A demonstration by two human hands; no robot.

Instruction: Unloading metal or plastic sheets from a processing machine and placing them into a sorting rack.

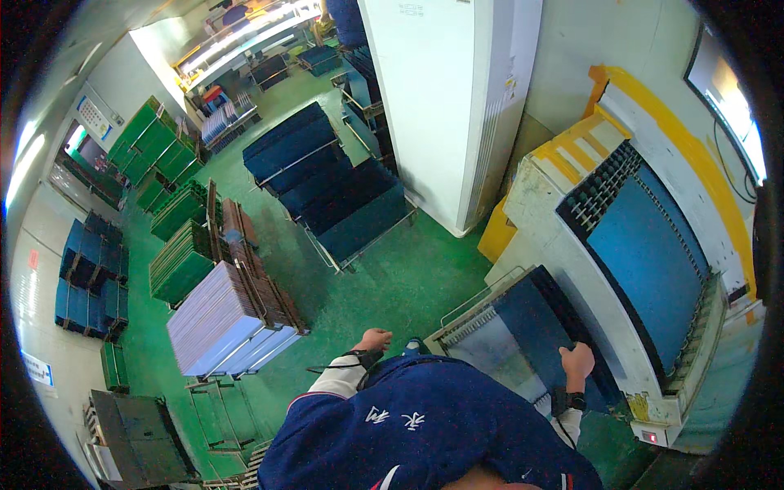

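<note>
My right hand (578, 362) is closed at the edge of a dark blue flat panel (531, 314), which stands tilted in a slotted wire rack (469, 325) to my right. Darker panels sit behind it in the same rack. My left hand (376, 340) hangs near my waist with its fingers loosely apart and nothing in it. Beside the rack, a blue panel (649, 261) lies on the rollers of a conveyor machine (604, 204).
To the left stands a rack of pale white-lilac panels (216, 318), with green panels (181, 260) beyond. Dark blue panels (327, 180) fill racks ahead, near a tall white cabinet (433, 106). An unloaded metal frame (219, 416) stands on the green floor (359, 298).
</note>
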